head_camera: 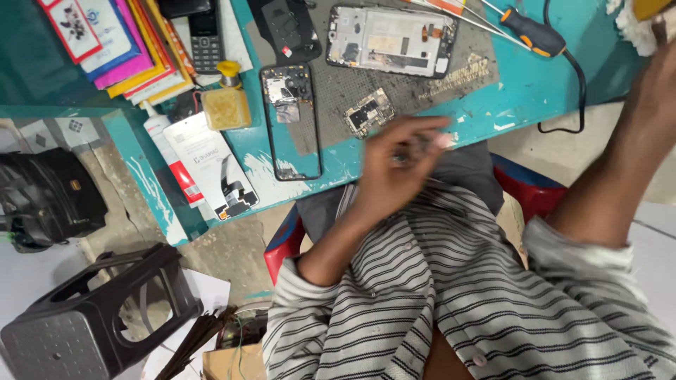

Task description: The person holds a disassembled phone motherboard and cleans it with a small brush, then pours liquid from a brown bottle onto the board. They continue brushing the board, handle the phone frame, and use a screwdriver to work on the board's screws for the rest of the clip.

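A: Left hand (394, 165)?
B: Motion-blurred, just below the near edge of the grey work mat (458, 67). Fingers curled in, tips pinched on something small and dark (403, 156). Can't make out what it is.

A: Right hand (658, 49)?
B: Top right corner, well right of the mat, mostly cut off by the frame. Only the wrist and forearm show clearly. It's up against a white cloth-like wad (634, 32) with a yellow bit (651, 7) above it, both cropped. Whether the fingers are closed or spread, can't tell.

A: On the mat?
B: Opened phone (391, 39) with its insides showing, lying flat on the mat's far part. Small loose circuit board (367, 111) on the mat's near left part, just above the left hand, not touching it. Black phone frame (290, 119) over the mat's left edge, a board in its top end. Black back cover (285, 28) at the mat's far left corner, partly cropped.

A: Other stuff?
B: Orange-handled screwdriver (531, 32) right of the mat, tip hidden among thin tools. Small yellow bottle (227, 98) left of the mat. Keypad phone (205, 39) farther left, top cut off. Coloured packets (120, 49) beyond it.

A: Floor?
B: Black plastic stool (91, 320), tipped over, far below-left of the mat.
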Motion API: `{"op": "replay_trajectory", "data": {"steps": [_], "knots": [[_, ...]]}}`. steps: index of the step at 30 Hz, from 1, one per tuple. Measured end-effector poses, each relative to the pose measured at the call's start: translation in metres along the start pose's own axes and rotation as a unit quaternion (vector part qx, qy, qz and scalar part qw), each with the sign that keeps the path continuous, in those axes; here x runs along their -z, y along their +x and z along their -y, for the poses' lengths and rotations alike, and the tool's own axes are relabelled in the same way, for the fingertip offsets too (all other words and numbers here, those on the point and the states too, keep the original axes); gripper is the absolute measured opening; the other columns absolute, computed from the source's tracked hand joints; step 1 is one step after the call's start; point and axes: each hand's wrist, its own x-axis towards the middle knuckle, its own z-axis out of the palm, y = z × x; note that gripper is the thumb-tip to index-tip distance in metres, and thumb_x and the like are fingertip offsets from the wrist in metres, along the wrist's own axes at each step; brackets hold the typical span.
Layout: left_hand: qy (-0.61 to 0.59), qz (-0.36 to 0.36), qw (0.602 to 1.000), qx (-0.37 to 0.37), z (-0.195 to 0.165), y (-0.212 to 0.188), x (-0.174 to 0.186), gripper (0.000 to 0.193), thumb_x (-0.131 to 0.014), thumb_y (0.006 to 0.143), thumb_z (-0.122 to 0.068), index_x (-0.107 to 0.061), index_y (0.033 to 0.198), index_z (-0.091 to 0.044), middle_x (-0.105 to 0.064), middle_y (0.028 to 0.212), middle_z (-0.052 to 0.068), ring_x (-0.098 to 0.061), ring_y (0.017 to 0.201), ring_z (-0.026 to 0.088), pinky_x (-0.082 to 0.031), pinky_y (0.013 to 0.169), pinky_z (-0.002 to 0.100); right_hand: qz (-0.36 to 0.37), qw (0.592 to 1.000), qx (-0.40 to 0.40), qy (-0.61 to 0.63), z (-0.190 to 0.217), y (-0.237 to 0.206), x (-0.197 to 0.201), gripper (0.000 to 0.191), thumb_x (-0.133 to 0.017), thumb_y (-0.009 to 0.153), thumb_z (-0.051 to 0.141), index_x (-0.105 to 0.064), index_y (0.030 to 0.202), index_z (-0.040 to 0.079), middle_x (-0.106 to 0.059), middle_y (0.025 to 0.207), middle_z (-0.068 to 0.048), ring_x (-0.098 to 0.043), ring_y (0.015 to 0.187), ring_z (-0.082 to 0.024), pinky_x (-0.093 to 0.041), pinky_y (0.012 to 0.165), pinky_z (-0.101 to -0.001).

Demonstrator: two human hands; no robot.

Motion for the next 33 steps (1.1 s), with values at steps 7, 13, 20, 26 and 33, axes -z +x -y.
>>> {"op": "replay_trajectory", "data": {"steps": [7,13,20,26,33], "knots": [[-0.190,0.051,0.980,0.031,0.019,0.017,-0.083,0.029,-0.073,0.105,-0.019,-0.068,0.129,-0.005,-0.072,0.107,0.001,-0.058,0.080,0.003,-0.051,0.070,0.018,-0.088,0.975,0.180,0.099,0.080,-0.103,0.016,0.022,-0.083,0.104,-0.004,-0.067,0.119,-0.008,-0.072,0.104,-0.022,-0.068,0.090,-0.034,-0.055,0.080,-0.0396],[-0.314,0.054,0.944,0.080,0.033,0.017,-0.091,0.026,-0.069,0.112,-0.021,-0.070,0.124,0.002,-0.076,0.112,0.005,-0.069,0.102,0.007,-0.058,0.092,0.024,-0.063,0.951,0.296,-0.059,0.101,-0.109,0.037,0.019,-0.081,0.086,-0.006,-0.067,0.097,-0.002,-0.067,0.089,-0.023,-0.061,0.080,-0.039,-0.053,0.070,-0.0444],[-0.285,0.093,0.949,0.098,0.016,0.018,-0.076,0.029,-0.068,0.110,-0.025,-0.072,0.122,0.002,-0.075,0.117,0.008,-0.068,0.098,0.010,-0.057,0.091,0.027,0.077,0.892,0.149,0.419,0.115,-0.136,-0.013,0.040,-0.072,0.092,0.040,-0.057,0.106,0.005,-0.066,0.099,-0.005,-0.065,0.087,-0.021,-0.055,0.078,-0.0347],[-0.198,0.066,0.978,0.006,0.015,0.008,-0.075,0.025,-0.073,0.108,-0.024,-0.073,0.121,-0.003,-0.062,0.125,0.008,-0.060,0.114,0.012,-0.054,0.099,0.026,-0.034,0.833,-0.005,0.552,0.094,-0.132,-0.033,0.064,-0.058,0.105,0.058,-0.048,0.135,0.002,-0.063,0.117,-0.013,-0.064,0.097,-0.015,-0.054,0.086,-0.0282],[-0.270,0.006,0.962,0.050,0.019,0.012,-0.066,0.022,-0.077,0.103,-0.020,-0.074,0.119,-0.005,-0.065,0.135,0.010,-0.058,0.129,0.016,-0.052,0.110,0.030,-0.057,0.830,-0.038,0.554,0.072,-0.120,-0.043,0.046,-0.055,0.122,0.032,-0.053,0.143,-0.010,-0.063,0.121,-0.024,-0.064,0.097,-0.024,-0.053,0.088,-0.0333]]}}
